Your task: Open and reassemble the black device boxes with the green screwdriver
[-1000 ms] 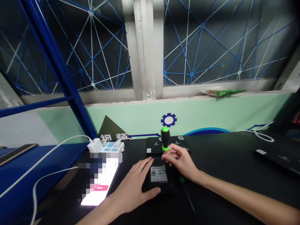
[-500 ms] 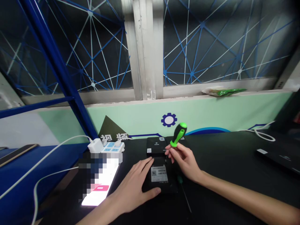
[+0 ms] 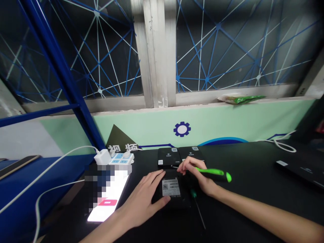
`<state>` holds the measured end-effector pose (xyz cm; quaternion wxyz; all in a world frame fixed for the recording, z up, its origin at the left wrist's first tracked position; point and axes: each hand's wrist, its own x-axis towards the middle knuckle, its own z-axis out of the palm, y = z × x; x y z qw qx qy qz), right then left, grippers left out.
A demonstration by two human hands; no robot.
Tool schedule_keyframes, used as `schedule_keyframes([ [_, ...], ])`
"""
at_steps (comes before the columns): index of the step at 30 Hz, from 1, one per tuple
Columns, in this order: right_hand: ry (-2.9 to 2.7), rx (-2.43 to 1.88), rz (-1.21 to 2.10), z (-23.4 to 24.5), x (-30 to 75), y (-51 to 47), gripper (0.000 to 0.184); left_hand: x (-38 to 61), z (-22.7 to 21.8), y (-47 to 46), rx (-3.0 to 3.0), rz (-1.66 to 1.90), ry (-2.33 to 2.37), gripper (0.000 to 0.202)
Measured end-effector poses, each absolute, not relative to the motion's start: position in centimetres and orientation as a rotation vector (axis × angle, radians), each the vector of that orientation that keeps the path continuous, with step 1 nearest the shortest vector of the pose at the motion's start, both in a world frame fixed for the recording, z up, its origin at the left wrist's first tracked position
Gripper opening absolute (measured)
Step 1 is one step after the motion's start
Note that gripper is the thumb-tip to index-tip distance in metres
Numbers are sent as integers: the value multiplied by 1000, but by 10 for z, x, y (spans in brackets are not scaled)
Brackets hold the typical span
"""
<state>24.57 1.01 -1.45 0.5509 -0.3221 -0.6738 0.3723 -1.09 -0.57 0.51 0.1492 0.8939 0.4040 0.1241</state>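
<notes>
My right hand (image 3: 196, 172) grips a green-and-black screwdriver (image 3: 214, 173) by the front of its handle. The screwdriver lies nearly level, handle to the right, its tip pointing left above the far edge of a black box-shaped device (image 3: 174, 203) with a white label. My left hand (image 3: 145, 195) rests flat on the left side of that device, fingers stretched out and thumb along its near part. A second screwdriver (image 3: 198, 206), dark green with a thin shaft, lies on the table just right of the device.
Two more black devices stand behind, a left one (image 3: 167, 156) and a right one (image 3: 191, 154). To the left are a lit phone (image 3: 115, 192) and a white power strip (image 3: 124, 158) with cables. Another black device (image 3: 303, 172) lies far right on the black table (image 3: 240, 162).
The screwdriver in my right hand has tipped from upright to nearly level, its handle swinging down to the right. My left hand stays on the device.
</notes>
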Motion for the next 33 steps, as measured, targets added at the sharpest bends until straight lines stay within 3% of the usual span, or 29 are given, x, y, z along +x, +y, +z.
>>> schedule_keyframes([
  [5, -1648, -741, 914, -11, 245, 9, 38, -10, 5, -5, 2569, 374, 1165, 64],
  [14, -1704, -798, 670, -9, 248, 9, 42, -8, 6, -6, 2574, 396, 1196, 62],
  [18, -1636, -899, 726, -14, 247, 10, 35, -9, 6, -6, 2578, 395, 1203, 63],
  [24, -1549, -932, 700, -16, 244, 12, 46, -8, 6, -7, 2565, 397, 1238, 61],
  [33, -1444, -788, 873, -19, 251, 11, 45, -6, 4, -5, 2541, 446, 1303, 53],
])
